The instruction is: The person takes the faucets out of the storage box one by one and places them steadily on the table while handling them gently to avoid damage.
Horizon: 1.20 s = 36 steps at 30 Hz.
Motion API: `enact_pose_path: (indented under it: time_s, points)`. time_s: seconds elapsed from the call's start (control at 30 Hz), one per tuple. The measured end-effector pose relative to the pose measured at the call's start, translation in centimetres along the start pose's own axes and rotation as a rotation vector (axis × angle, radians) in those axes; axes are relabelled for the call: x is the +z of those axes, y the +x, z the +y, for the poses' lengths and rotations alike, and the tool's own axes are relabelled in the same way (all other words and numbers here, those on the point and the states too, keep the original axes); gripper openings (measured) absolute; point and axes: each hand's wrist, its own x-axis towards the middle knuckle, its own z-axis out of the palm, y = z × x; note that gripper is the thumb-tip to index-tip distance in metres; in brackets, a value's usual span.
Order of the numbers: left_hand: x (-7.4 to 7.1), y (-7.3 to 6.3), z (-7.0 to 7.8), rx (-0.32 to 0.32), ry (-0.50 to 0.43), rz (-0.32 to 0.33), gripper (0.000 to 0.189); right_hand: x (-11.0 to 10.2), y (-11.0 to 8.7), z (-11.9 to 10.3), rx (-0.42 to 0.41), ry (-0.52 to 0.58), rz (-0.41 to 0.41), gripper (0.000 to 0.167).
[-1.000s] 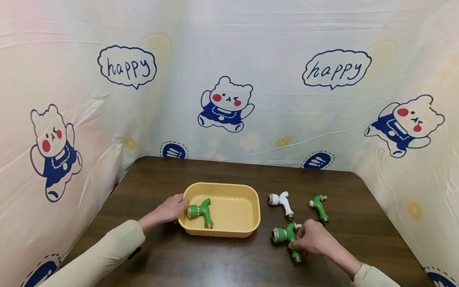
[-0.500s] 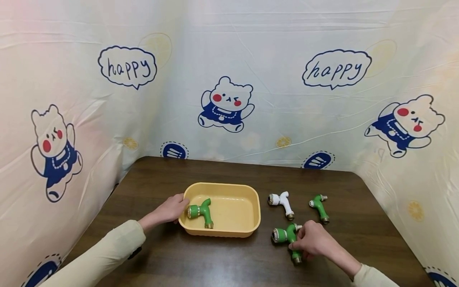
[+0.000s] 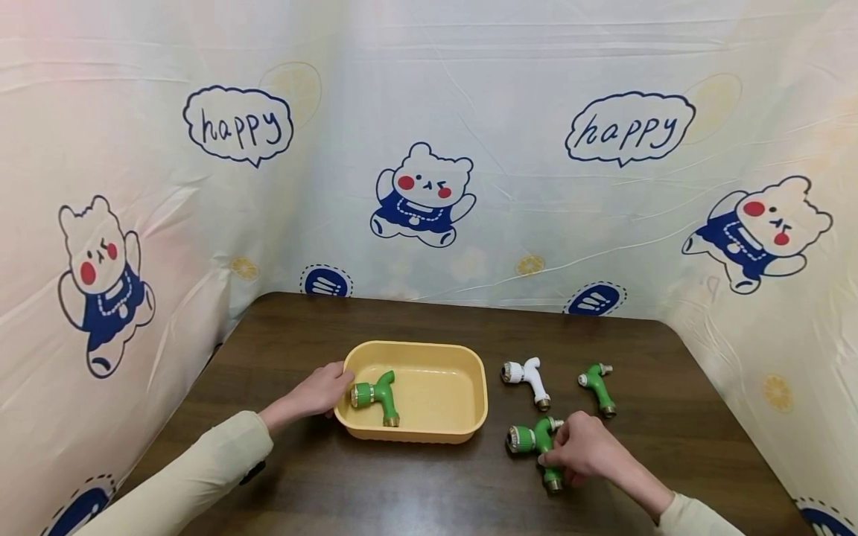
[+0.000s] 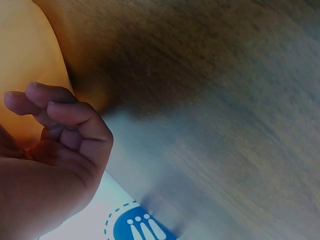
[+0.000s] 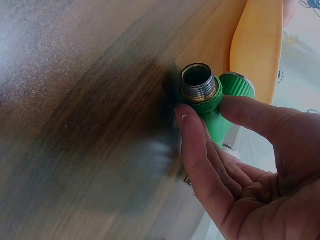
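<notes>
My left hand [image 3: 322, 388] grips the left rim of a yellow plastic basin [image 3: 442, 429]; in the left wrist view its fingers [image 4: 82, 117] are curled against the basin's outer wall. Inside the basin, at the left, lies a green faucet [image 3: 383, 394]. Right of the basin, my right hand [image 3: 586, 444] pinches the body of another green faucet [image 3: 544, 439], its ribbed knob toward the basin. The right wrist view shows this faucet's threaded metal end [image 5: 199, 84] between thumb and fingers. Whether it touches the table is hard to tell.
A white faucet [image 3: 529, 378] lies right of the basin, and a smaller green faucet without a large knob [image 3: 598, 388] lies farther right. All stand on a dark wooden table [image 3: 402, 491]. A printed curtain [image 3: 516, 208] encloses the table's back and sides.
</notes>
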Motion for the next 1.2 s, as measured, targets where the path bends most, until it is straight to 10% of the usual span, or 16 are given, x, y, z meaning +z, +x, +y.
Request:
enact_pose_path:
  time_s: [1.2]
  points:
    - [-0.02, -0.02, 0.09, -0.01, -0.005, -0.001, 0.036, 0.32, 0.25, 0.24, -0.004, 0.014, 0.009, 0.029]
